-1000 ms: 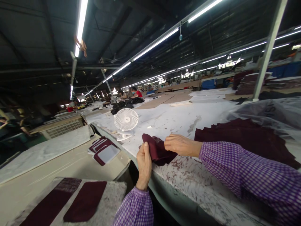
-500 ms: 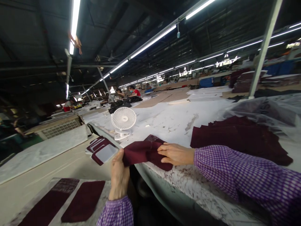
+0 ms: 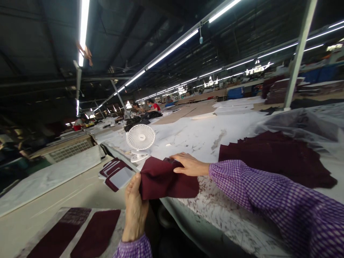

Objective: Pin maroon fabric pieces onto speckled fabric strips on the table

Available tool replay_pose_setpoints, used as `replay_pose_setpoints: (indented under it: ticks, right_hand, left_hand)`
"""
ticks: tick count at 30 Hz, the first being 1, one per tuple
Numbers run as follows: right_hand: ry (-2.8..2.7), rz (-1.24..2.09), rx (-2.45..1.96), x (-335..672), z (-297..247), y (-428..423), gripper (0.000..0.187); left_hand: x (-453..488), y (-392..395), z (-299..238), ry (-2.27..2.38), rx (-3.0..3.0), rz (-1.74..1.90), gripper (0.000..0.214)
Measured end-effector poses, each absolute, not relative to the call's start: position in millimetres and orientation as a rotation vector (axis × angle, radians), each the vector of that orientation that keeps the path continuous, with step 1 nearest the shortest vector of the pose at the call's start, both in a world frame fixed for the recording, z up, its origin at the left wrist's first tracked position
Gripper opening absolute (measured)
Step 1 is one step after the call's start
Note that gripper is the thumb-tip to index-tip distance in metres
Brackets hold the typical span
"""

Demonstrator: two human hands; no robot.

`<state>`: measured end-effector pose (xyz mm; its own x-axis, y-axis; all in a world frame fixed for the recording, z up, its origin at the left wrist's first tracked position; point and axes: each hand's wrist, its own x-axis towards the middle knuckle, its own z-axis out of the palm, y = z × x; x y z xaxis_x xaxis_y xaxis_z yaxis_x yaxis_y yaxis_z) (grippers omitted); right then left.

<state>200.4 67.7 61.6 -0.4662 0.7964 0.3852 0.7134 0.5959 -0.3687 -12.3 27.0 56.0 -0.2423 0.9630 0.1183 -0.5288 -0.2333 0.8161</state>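
A maroon fabric piece [image 3: 158, 181] is stretched between my hands over the near edge of the white-covered table. My left hand [image 3: 135, 204] pinches its left edge, thumb on top. My right hand [image 3: 191, 165] is closed on its far right side; the fingertips are partly hidden behind the cloth. The fabric is creased in the middle, and its right part rests on the table edge. Just left of it lies a fanned stack of maroon pieces with pale grey panels [image 3: 120, 176]. Two flat maroon pieces, one of them the rounded piece [image 3: 96, 233], lie at the lower left.
A small white fan [image 3: 141, 137] stands on the table [image 3: 188, 138] beyond my hands. To the right is a spread pile of maroon fabric [image 3: 271, 157], with clear plastic sheeting [image 3: 298, 122] behind it. A metal post [image 3: 300, 53] rises at the right. Co-workers sit far back.
My right hand has moved slightly left and up along the fabric. The cloth's near right part now hangs flatter and its left part is lifted higher.
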Motion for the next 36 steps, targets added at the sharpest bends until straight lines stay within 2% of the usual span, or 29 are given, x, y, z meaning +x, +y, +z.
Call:
replay_pose_setpoints:
  ticks: [4, 9, 12, 19, 25, 31, 34, 36]
  right_hand:
    - [-2.247, 0.361, -1.271, 190, 69, 72, 0.016]
    - [-2.253, 0.038, -1.242, 186, 80, 61, 0.018]
    - [-2.304, -0.132, -1.254, 182, 87, 51, 0.018]
    - [-2.370, -0.304, -1.378, 157, 101, 24, 0.025]
    - [-2.493, -0.220, -1.200, 157, 117, 12, 0.027]
    - [-2.548, -0.115, -1.055, 151, 128, 5, 0.028]
    - [-2.430, 0.116, -1.159, 164, 123, 27, 0.030]
    - [-2.159, 0.234, -1.475, 185, 114, 49, 0.031]
  left_hand:
    - [-29, 27, 49, 0.865, 0.899, 1.718, 0.028]
    - [-48, 26, 50, 0.983, 1.104, 1.871, 0.034]
    - [-41, 13, 64, 1.077, 1.377, 1.942, 0.045]
    - [-8, -13, 81, 1.209, 1.654, 1.681, 0.055]
    - [-22, 5, 70, 1.559, 1.875, 1.641, 0.008]
    - [-33, 5, 63, 1.479, 2.664, 1.497, 0.020]
    - [-41, -9, 66, 1.284, 2.966, 1.677, 0.019]
    - [-53, -21, 72, 1.281, 2.964, 1.876, 0.014]
